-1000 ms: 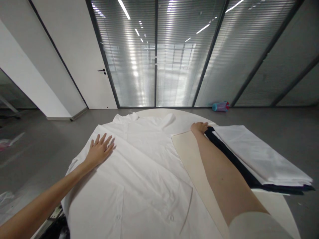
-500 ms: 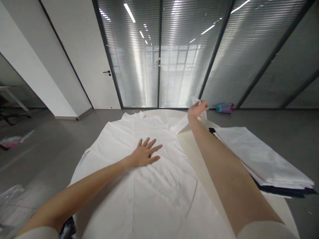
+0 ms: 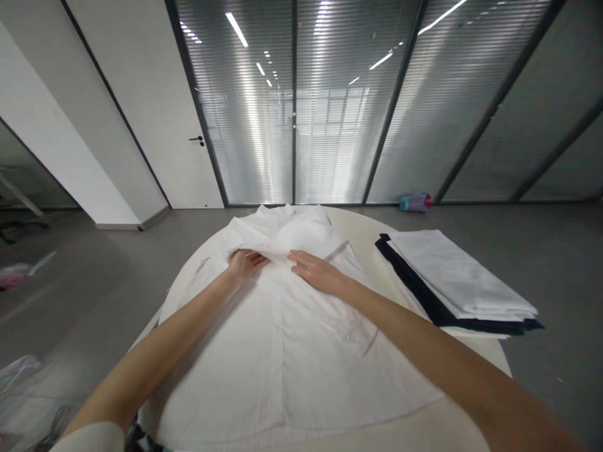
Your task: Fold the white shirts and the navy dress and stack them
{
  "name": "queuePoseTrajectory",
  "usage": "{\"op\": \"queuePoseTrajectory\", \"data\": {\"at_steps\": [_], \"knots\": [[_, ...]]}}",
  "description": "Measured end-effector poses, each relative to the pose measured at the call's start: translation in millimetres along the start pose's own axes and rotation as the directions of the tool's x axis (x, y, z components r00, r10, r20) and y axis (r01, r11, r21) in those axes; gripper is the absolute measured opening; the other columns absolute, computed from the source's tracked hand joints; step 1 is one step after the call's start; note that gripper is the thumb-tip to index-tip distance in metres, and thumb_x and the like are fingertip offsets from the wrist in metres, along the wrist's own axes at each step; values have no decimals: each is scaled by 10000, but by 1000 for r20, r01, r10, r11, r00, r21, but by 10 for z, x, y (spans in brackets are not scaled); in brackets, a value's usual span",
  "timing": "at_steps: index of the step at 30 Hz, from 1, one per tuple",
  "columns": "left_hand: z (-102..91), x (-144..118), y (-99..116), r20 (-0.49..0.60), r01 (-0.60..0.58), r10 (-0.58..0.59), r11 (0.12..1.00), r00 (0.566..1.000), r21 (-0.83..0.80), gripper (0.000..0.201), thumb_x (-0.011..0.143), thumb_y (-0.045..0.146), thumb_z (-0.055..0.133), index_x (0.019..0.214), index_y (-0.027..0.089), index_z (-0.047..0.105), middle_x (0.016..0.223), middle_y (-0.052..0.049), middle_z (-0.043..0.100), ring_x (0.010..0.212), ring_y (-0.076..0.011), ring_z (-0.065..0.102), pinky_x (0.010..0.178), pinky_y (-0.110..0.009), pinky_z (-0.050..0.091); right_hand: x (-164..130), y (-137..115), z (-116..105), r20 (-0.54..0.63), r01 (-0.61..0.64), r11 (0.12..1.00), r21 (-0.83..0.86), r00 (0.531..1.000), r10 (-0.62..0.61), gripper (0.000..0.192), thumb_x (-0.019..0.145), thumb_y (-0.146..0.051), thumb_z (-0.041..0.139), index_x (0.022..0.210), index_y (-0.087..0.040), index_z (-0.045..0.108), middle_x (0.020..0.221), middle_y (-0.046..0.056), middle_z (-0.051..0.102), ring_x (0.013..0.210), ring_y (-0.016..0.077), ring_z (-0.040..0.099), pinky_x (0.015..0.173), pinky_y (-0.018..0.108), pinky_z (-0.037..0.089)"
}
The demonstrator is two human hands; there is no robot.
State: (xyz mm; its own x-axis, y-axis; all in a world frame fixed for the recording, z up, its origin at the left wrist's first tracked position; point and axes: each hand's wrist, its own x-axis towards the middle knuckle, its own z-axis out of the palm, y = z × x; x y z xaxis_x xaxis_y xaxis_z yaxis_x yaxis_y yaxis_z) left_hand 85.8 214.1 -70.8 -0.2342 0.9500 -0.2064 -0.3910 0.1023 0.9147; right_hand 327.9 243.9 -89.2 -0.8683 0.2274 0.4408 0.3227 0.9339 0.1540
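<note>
A white button-up shirt (image 3: 287,351) lies spread on a round cream table (image 3: 358,232), collar at the far side. A sleeve is folded across the chest area near the collar. My left hand (image 3: 245,263) rests on the shirt's upper left part, fingers curled onto the folded fabric. My right hand (image 3: 313,270) lies flat on the shirt's upper middle, fingers pointing left towards the other hand. Both hands press on the cloth a short distance apart.
A stack of folded white and dark garments (image 3: 456,282) sits on the table's right side. A blue and pink bottle (image 3: 414,202) lies on the grey floor by the glass wall with blinds. A white door (image 3: 188,144) stands at the back left.
My right hand carried the right sleeve from the far right edge over onto the shirt's chest. My left hand slid from the shirt's left side up towards the collar. The view shifted.
</note>
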Motion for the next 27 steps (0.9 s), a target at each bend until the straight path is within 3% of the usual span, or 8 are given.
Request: {"op": "queuePoseTrajectory", "data": {"at_steps": [3, 6, 9, 11, 14, 18, 22, 27], "knots": [[-305, -237, 122, -34, 100, -108, 979, 994, -177, 171, 878, 246, 451, 951, 153, 573, 942, -168, 676, 865, -276, 724, 777, -428, 614, -149, -53, 6, -3, 5, 999, 47, 1000, -4, 281, 989, -101, 452, 1112, -149, 701, 1328, 147, 639, 1350, 225, 502, 1126, 448, 434], [-548, -438, 252, -27, 86, -99, 953, 995, -290, 339, 919, 479, 428, 972, 169, 556, 969, -168, 675, 940, -346, 718, 800, -570, 593, -189, -87, -72, 5, 3, 995, 101, 1000, -3, 282, 939, -67, 521, 1139, -155, 699, 1309, 152, 648, 1326, 255, 515, 1105, 499, 429], [-733, -563, 341, -40, 126, -139, 964, 990, -233, 430, 908, 562, 491, 1028, 158, 579, 973, -152, 698, 918, -349, 725, 791, -605, 589, -201, -204, -162, -30, -17, 986, 164, 999, 22, 290, 897, -38, 539, 1096, -163, 707, 1288, 146, 651, 1294, 270, 529, 1068, 506, 447], [-775, -600, 376, -70, 186, -195, 975, 978, -117, 284, 896, 381, 612, 1044, 140, 618, 951, -127, 719, 823, -295, 737, 738, -508, 629, -188, -372, -208, -63, -16, 975, 223, 998, 31, 281, 891, -32, 523, 1041, -175, 713, 1240, 131, 669, 1231, 256, 568, 1039, 488, 467], [-660, -632, 478, -108, 112, -122, 989, 987, -94, 142, 865, 74, 609, 994, 122, 644, 909, -94, 736, 724, -206, 734, 687, -344, 645, -86, -705, -219, -57, 92, 937, 337, 995, -77, 229, 909, -81, 526, 1001, -177, 712, 1132, 99, 708, 1096, 215, 635, 1002, 407, 499], [-247, -745, 812, -94, -56, 25, 939, 995, -340, 157, 952, 57, 468, 893, 122, 599, 771, -56, 712, 654, -148, 725, 701, -270, 640, 225, -906, -85, -1, 112, 897, 428, 992, -124, 242, 985, -228, 513, 1125, -162, 700, 1215, 96, 703, 1141, 188, 638, 1035, 341, 487], [138, -958, 1171, 29, -148, 180, 881, 983, -449, 175, 991, 98, 434, 941, 125, 600, 809, -59, 717, 771, -171, 750, 767, -288, 640, 540, -518, 90, 204, -213, 905, 369, 968, 145, 323, 1006, -319, 545, 1272, -170, 652, 1426, 88, 590, 1327, 171, 528, 1128, 293, 401], [141, -1296, 1301, -34, -294, 324, 805, 945, -515, 274, 1009, 76, 357, 940, 143, 613, 753, -12, 690, 723, -100, 725, 744, -183, 611, 594, 201, 38, 305, -568, 805, 173, 808, 504, 279, 1003, -304, 570, 1227, -161, 657, 1326, 73, 650, 1252, 200, 573, 1075, 343, 446]]}}
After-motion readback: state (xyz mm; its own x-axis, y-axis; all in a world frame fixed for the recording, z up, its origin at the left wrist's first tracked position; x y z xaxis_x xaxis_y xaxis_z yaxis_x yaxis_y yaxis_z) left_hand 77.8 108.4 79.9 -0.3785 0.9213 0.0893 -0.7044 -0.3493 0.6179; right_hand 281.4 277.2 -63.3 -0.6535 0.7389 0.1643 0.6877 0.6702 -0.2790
